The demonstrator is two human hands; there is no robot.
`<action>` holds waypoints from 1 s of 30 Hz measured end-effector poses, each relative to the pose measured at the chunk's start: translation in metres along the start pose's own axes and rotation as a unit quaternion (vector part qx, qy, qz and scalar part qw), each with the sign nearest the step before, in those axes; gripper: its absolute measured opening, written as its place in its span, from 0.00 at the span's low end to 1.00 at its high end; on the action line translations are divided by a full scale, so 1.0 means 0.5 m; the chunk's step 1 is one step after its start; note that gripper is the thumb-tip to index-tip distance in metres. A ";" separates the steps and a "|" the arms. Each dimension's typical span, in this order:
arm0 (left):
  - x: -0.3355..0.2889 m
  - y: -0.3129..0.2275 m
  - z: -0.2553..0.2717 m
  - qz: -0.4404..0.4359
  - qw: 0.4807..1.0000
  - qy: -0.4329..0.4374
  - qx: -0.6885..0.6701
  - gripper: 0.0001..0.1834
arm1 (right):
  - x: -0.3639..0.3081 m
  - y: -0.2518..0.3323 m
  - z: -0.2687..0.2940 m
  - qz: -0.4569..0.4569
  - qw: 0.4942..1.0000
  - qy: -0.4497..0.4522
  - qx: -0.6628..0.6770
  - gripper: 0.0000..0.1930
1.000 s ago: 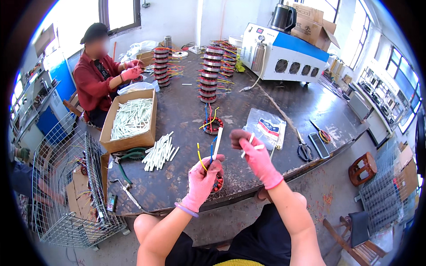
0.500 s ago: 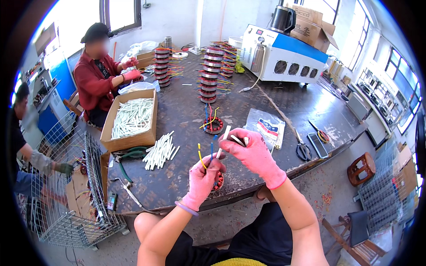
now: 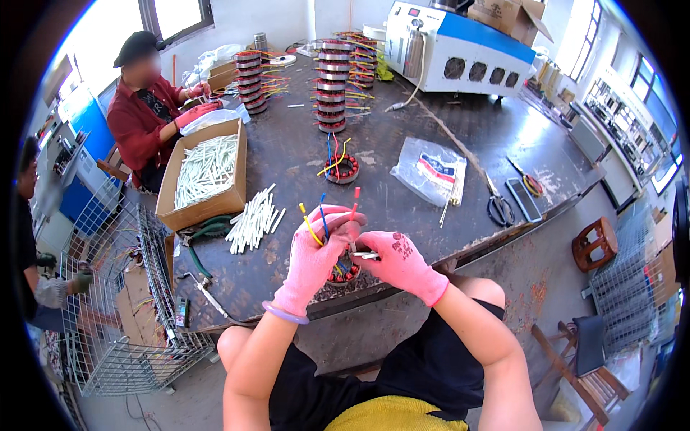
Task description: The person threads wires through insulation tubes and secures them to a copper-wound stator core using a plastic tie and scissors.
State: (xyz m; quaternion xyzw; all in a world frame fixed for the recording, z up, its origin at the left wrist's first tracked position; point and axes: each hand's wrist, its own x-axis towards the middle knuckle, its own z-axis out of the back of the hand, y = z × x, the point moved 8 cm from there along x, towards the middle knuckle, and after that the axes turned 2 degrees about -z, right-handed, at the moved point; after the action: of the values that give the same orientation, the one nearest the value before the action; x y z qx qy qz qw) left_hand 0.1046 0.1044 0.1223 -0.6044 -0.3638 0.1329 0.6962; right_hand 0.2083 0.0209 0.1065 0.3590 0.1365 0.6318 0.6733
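Note:
A small ring-shaped stator (image 3: 343, 274) with red windings sits at the table's near edge, partly covered by my hands. Yellow (image 3: 310, 224), blue (image 3: 324, 218) and red (image 3: 356, 199) lead wires rise from it. My left hand (image 3: 316, 251), in a pink glove, is closed around the leads, fingers pinching at the red one. Beside it, my pink-gloved right hand (image 3: 402, 264) holds a few short white sleeves (image 3: 368, 255), its fingertips close to the left hand's. Farther back stands another stator (image 3: 342, 169) with its leads upright.
An open carton (image 3: 241, 172) of white sleeves and a loose sleeve pile (image 3: 253, 221) lie left. Stacked stators (image 3: 332, 86) stand behind. A plastic bag (image 3: 429, 172), scissors (image 3: 498, 205) and phone (image 3: 523, 199) are right. Green-handled pliers (image 3: 201, 248) lie near the carton. A co-worker (image 3: 147, 108) sits far left.
My right hand has moved down and left, lowering the white sleeves beside the leads. The red lead now stands visible above my left hand, which has shifted up slightly. The view has tilted down.

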 end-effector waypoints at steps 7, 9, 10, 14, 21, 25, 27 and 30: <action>0.013 0.000 -0.031 0.026 0.998 -0.004 -0.061 0.13 | 0.012 -0.024 -0.024 0.003 1.000 0.021 0.004 0.11; 0.014 0.010 -0.032 0.020 0.996 -0.011 -0.086 0.10 | 0.012 -0.029 -0.032 -0.012 0.999 0.030 -0.002 0.10; 0.015 0.007 -0.032 0.014 0.996 -0.021 -0.083 0.09 | 0.012 -0.035 -0.040 -0.020 0.999 0.039 -0.007 0.11; 0.015 -0.005 -0.027 -0.003 0.996 -0.043 -0.072 0.07 | -0.011 -0.070 -0.076 -0.046 0.997 0.047 -0.038 0.10; 0.015 0.009 -0.022 -0.001 0.997 -0.046 -0.064 0.09 | -0.013 -0.072 -0.082 0.019 0.997 0.019 -0.077 0.10; 0.005 -0.003 -0.032 -0.047 0.993 -0.044 -0.099 0.10 | -0.024 -0.066 -0.100 0.025 0.994 0.010 -0.104 0.11; 0.008 0.000 -0.036 -0.031 0.993 -0.049 -0.103 0.10 | -0.023 -0.070 -0.106 0.007 0.993 0.017 -0.116 0.11; 0.014 -0.006 -0.040 -0.018 0.997 -0.024 -0.067 0.09 | -0.020 -0.080 -0.106 0.034 0.995 0.018 -0.091 0.12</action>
State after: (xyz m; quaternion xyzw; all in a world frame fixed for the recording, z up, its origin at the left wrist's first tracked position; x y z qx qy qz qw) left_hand 0.1222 0.0930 0.1274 -0.6395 -0.3990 0.1106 0.6478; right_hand 0.2030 0.0303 0.0404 0.2889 0.0781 0.6709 0.6785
